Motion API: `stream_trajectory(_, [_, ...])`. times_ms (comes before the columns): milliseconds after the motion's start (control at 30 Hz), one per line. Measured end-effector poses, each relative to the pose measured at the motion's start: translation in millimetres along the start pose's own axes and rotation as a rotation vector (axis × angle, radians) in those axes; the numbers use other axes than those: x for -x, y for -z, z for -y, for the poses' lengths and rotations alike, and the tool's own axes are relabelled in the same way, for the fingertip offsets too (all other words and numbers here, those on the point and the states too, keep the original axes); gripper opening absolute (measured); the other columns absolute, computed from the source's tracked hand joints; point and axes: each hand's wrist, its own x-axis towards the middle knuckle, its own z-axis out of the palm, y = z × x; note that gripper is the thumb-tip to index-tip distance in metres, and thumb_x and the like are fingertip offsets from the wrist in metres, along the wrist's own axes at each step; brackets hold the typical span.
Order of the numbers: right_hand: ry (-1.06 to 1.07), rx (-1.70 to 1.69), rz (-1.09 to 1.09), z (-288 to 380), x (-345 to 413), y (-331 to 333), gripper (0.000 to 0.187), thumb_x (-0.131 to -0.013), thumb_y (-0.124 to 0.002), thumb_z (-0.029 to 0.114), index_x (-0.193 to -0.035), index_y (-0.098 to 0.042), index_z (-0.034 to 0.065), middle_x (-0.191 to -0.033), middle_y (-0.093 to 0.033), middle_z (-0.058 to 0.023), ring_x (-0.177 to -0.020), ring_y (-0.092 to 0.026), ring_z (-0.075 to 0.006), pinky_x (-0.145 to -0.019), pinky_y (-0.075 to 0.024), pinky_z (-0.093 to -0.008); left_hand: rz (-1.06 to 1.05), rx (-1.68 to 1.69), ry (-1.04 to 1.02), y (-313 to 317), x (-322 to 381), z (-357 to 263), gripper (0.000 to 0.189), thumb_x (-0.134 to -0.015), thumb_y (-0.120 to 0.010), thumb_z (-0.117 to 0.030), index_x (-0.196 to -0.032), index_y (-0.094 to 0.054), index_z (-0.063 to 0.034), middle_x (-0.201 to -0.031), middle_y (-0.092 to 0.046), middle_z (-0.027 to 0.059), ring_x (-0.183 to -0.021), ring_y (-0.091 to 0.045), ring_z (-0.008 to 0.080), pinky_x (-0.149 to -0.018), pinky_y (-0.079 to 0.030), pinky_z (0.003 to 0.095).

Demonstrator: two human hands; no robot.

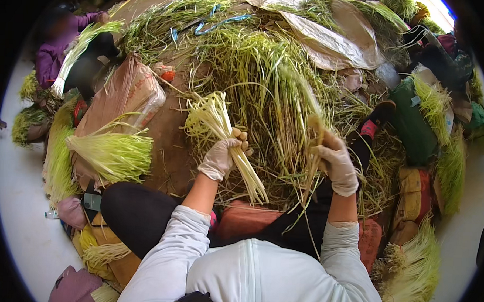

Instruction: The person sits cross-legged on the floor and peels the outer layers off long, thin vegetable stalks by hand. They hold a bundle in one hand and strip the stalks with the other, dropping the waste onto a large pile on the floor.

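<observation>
My left hand [220, 157], in a thin whitish glove, grips a small bundle of pale stalks [249, 176] that look like Chinese chives. Their white ends slant down to the right, and the yellow-green leaf ends droop at the upper left. To the right, my gloved right hand [340, 165] pinches a few limp, brownish stalks [313, 168], partly blurred. Between and beyond both hands spreads a large heap of loose green stalks [265, 83], with brown, withered strands on its near side. A fanned bunch of chives [114, 153] rests at my left.
A wrapped sack [125, 93] lies left of the heap, with a person in purple [53, 59] farther back holding stalks. Whitish sheeting [325, 43] covers part of the far side. At right are a green sack [411, 122] and several chive bunches [413, 267]. A phone [92, 202] lies near my left knee.
</observation>
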Motion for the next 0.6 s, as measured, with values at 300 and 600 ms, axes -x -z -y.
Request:
stream_trajectory(300, [-0.222,0.249,0.167,-48.4,24.5,-15.3,0.062,-0.082,-0.062,-0.006,-0.138,-0.044,0.0149,-0.083,-0.049,0.0037,-0.057,-0.046,-0.0044,-0.047,-0.0402,-0.0194,0.006,-0.109,0.015,-23.9,3.3,-11.8,0.016,-0.083,-0.068,-0.011,-0.091,-0.054,-0.0124,-0.087,-0.062,0.0019,-0.064,-0.064,0.0131,-0.071,-0.056,0.0369])
stream_trajectory(600, [-0.051,1.017,0.283,-83.3,34.8,-54.0,0.061,-0.077,-0.069,0.006,-0.133,-0.049,0.0218,-0.101,-0.067,-0.0114,-0.086,-0.064,-0.0177,-0.078,-0.049,-0.0285,-0.261,-0.546,0.017,-52.7,7.9,-7.2,0.022,-0.078,-0.073,-0.01,-0.094,-0.061,-0.0013,-0.076,-0.059,0.0031,-0.055,-0.057,0.0111,-0.049,-0.051,0.0216])
